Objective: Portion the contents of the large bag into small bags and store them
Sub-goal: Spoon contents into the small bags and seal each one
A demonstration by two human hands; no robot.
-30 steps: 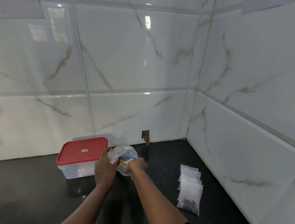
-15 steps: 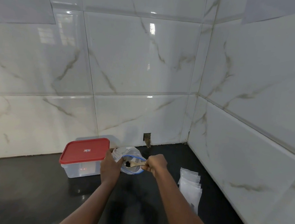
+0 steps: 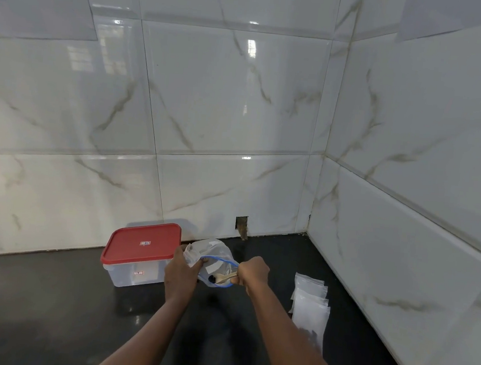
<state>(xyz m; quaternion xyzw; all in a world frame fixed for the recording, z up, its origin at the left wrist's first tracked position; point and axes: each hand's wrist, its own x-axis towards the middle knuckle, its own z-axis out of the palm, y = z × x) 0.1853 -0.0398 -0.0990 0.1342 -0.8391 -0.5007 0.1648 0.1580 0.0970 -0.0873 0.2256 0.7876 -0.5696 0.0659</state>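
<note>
My left hand grips the edge of a clear large bag with a blue zip rim, holding it just above the black counter. My right hand holds a wooden spoon by its handle. The spoon's bowl, with something dark on it, sits at the bag's open mouth. A pile of small clear bags lies on the counter to the right of my right arm; the nearest one holds some dark contents.
A clear plastic box with a red lid stands shut on the counter, just left of my left hand. White marble-look tiled walls close the corner behind and to the right. A small hole is in the back wall.
My right hand has drawn back to the right, and the spoon has come out to the bag's mouth with dark contents on it. The view has shifted slightly.
</note>
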